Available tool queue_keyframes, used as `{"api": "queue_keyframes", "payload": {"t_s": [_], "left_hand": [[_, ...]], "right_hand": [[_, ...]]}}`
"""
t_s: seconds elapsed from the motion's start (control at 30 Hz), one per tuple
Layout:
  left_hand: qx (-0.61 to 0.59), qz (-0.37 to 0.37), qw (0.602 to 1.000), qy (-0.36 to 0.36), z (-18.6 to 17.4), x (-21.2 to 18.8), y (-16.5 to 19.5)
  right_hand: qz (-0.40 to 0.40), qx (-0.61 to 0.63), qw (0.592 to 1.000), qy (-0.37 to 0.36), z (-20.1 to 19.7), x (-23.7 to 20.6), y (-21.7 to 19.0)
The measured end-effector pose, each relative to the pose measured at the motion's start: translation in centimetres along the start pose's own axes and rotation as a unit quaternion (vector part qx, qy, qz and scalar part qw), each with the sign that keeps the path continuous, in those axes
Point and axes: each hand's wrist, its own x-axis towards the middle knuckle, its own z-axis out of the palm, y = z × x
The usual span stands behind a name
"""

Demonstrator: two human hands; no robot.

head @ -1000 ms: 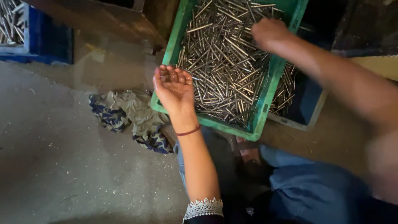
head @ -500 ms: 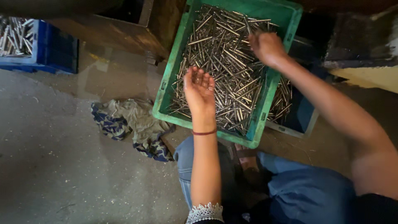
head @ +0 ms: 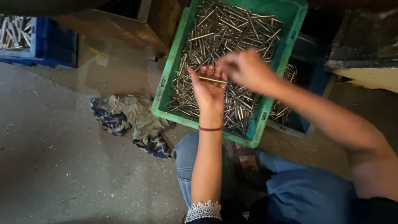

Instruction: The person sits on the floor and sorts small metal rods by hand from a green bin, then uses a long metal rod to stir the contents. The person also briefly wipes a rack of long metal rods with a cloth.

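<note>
A green plastic crate (head: 168, 89) full of thin metal rods (head: 224, 29) stands on the floor in front of me. My left hand (head: 206, 92) is held palm up over the crate, fingers spread, with one metal rod (head: 212, 79) lying across the fingertips. My right hand (head: 244, 68) is over the crate just to the right, fingers pinched on the right end of that same rod. A thin red band circles my left wrist.
A crumpled blue and beige rag (head: 130, 120) lies on the concrete floor left of the crate. A blue crate (head: 56, 49) holding more rods stands at the far left. Another blue crate (head: 296, 120) sits under the green one. My knees in blue jeans (head: 298, 191) are below.
My right hand came back from the far side of the crate to my left hand, bringing a rod. The left hand moved up over the crate.
</note>
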Motion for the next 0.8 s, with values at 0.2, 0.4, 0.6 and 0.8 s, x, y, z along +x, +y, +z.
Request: {"api": "queue_keyframes", "payload": {"t_s": [0.2,0.4,0.6,0.8], "left_hand": [[-0.008,0.004,1.000,0.010,-0.8,0.4,0.1],[0.040,0.011,0.999,0.032,-0.8,1.0,0.8],[0.110,0.031,0.990,0.082,-0.3,0.5,0.2],[0.130,0.004,0.987,0.093,0.6,0.4,-0.1]], "right_hand": [[-0.065,-0.292,0.954,0.003,-2.8,5.4,7.7],[-0.086,-0.353,0.931,-0.013,-1.6,4.8,9.3],[-0.135,-0.393,0.910,-0.004,-2.8,4.3,8.8],[0.029,-0.040,0.994,0.096,-3.0,4.5,7.0]]}}
